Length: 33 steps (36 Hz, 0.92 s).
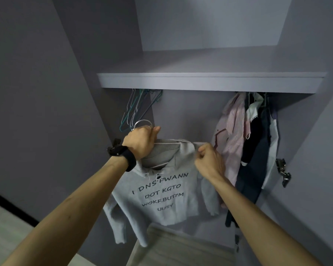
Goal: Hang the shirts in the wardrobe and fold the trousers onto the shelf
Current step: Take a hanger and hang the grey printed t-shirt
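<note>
**Grey jumper held up on its hanger below the wardrobe shelf**

The left hand (pixel 142 140), at the centre of the frame, is closed in a fist around the neck of a thin pale wire hanger (pixel 143 122), whose hook curves up above the knuckles; the thumb points right along the top. A black wristwatch (pixel 123 153) sits on that wrist. The right hand (pixel 208 160), just right of centre, has its fingers curled tight, pinching the fabric at one shoulder of a light grey knitted jumper with black printed lettering (pixel 167 194).

The jumper hangs on the hanger with its front toward the camera, the ribbed collar open around the wire, the sleeves dangling loose at lower centre and the hem uneven. It is held in front of the wardrobe opening, below the grey shelf board (pixel 210 82).

Under the shelf at left centre hangs a cluster of bare wire hangers (pixel 135 108). At right centre hang a pink striped shirt (pixel 236 131) and, beside it, dark garments (pixel 258 150).
</note>
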### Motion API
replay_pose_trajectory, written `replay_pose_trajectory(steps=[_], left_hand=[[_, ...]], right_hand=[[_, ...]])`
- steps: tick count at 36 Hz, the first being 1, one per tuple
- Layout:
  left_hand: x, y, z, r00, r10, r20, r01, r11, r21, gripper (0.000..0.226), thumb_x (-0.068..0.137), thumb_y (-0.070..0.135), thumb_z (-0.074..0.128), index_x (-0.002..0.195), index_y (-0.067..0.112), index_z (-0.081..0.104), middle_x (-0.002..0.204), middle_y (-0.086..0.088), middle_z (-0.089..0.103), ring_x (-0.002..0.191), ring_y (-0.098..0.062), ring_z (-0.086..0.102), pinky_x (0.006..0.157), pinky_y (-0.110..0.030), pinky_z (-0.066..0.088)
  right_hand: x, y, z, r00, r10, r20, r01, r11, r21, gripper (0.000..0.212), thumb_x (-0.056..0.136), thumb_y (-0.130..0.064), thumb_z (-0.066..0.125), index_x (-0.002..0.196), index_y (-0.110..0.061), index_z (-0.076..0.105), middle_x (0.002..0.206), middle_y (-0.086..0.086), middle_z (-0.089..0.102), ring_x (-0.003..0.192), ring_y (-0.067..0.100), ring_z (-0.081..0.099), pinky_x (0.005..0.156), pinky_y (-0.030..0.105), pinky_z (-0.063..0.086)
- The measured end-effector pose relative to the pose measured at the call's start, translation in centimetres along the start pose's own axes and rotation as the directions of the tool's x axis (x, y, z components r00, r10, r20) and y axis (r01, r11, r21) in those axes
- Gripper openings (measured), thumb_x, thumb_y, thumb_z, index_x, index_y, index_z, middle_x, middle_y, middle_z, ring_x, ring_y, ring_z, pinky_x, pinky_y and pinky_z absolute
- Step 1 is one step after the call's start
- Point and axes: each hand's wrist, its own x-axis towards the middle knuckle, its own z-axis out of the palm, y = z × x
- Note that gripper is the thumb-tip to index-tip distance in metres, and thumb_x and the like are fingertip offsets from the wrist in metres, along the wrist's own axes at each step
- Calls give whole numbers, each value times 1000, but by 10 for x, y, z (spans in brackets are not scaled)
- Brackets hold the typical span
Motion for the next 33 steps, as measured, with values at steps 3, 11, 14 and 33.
replay_pose_trajectory(steps=[3,11,14,33], left_hand=[[-1,2,2,998,36,53,-36,999,-17,47,105,49,31,68,22,42,68,3,49,65,-25,49,65,-36,37],[-9,14,6,989,93,116,-94,996,2,45,106,45,33,67,22,39,68,5,45,66,-21,44,67,-35,36],[-12,8,5,988,81,128,-79,997,-20,45,106,45,34,68,21,41,68,4,48,63,-20,45,65,-35,37],[-7,-3,16,990,90,106,-81,993,-86,50,105,48,34,64,23,47,69,-1,56,66,-28,57,69,-43,51]], right_hand=[[0,-9,2,980,-182,-81,193,967,167,23,100,-42,55,114,-26,63,115,-4,61,100,16,62,84,34,50],[27,-30,0,873,-410,263,422,906,13,26,102,-33,54,92,-14,70,87,0,64,84,21,59,74,36,45],[33,-33,-1,916,-253,312,188,956,223,34,105,-25,50,85,-1,63,73,4,56,72,17,51,65,32,35],[16,-29,14,781,-314,540,269,949,163,53,87,-69,48,92,-23,74,83,-5,74,88,17,69,87,38,54]])
